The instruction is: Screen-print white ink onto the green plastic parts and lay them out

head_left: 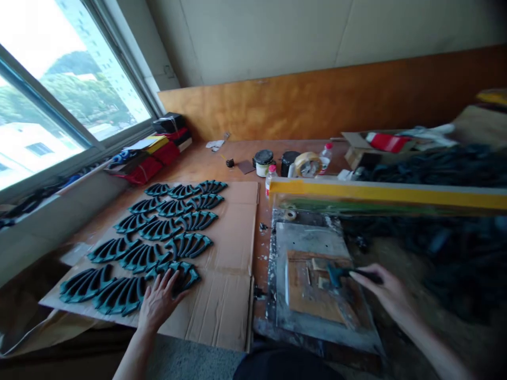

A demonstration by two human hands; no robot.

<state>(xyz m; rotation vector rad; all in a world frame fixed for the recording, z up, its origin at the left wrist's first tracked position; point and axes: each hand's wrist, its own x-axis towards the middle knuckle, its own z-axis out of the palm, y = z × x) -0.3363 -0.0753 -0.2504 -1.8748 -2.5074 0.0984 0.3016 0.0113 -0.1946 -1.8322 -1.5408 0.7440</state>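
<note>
My left hand (160, 298) lies with fingers stretched over a dark green ribbed, fan-shaped piece (186, 274) at the near end of a cardboard sheet (225, 311). Several more such fan-shaped pieces (158, 229) lie in rows on that sheet. On the right, my right hand (382, 287) is closed round the dark handle of a tool with a teal head (336, 274), brush-like but blurred. The tool's head is over a wooden board (312, 303) with small wooden blocks, which rests on a grey plate (283, 316).
A yellow-edged bar (388, 195) crosses above the plate's far side. Dark tangled pieces (455, 253) heap at the right. Jars (263, 163), a tape roll (308, 164) and red-capped bottles (325, 157) stand behind. Boxes (158, 158) line the window sill.
</note>
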